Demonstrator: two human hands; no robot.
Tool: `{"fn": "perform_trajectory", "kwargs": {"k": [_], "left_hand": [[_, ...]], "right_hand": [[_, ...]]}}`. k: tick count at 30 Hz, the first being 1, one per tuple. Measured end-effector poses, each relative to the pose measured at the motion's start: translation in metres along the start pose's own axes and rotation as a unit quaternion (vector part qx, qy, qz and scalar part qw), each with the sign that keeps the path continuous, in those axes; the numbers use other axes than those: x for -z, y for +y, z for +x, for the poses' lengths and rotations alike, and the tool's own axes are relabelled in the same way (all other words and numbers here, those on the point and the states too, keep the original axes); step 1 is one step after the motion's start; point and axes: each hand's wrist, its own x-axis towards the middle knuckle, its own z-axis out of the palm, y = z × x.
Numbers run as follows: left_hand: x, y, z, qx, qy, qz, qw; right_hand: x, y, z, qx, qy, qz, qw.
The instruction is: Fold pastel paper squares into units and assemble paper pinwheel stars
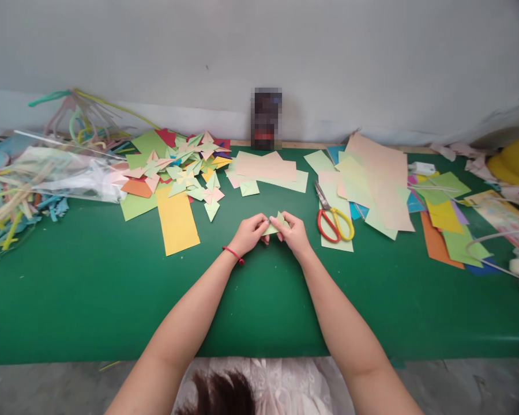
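Observation:
A small piece of light green paper is pinched between both hands above the middle of the green table. My left hand, with a red cord bracelet at the wrist, grips its left side. On the other side, my right hand is closed on the same paper, which has a raised, folded point near the right thumb. Fingers cover much of the paper, so its full shape is hidden. To the right of my right hand lie scissors with red and yellow handles, resting on light green paper. A folded green square lies beyond my left hand.
Folded paper pieces are heaped at the back left, beside a yellow sheet. Coloured strips and a clear plastic bag lie far left. Pale sheets and a white cable are on the right. A blurred dark object leans on the wall.

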Motion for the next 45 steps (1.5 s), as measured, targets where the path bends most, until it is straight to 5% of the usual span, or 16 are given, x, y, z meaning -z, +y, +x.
{"fn": "perform_trajectory", "kwargs": {"k": [14, 24, 32, 45], "left_hand": [[-0.0018, -0.0067, 0.0013, -0.007, -0.001, -0.036, 0.999], [-0.0015, -0.0090, 0.0054, -0.001, 0.080, -0.102, 0.991], [0.0019, -0.0052, 0.0027, -0.004, 0.060, -0.013, 0.998], [0.0014, -0.0059, 0.0030, -0.003, 0.059, -0.007, 0.998]], "right_hand": [[0.0068, -0.0008, 0.0015, -0.032, -0.049, 0.029, 0.998], [0.0018, 0.0011, 0.0048, -0.059, -0.054, 0.112, 0.991], [0.0043, 0.0020, 0.0038, -0.060, -0.081, 0.099, 0.990], [0.0059, 0.0062, 0.0047, -0.067, -0.073, 0.111, 0.989]]}}
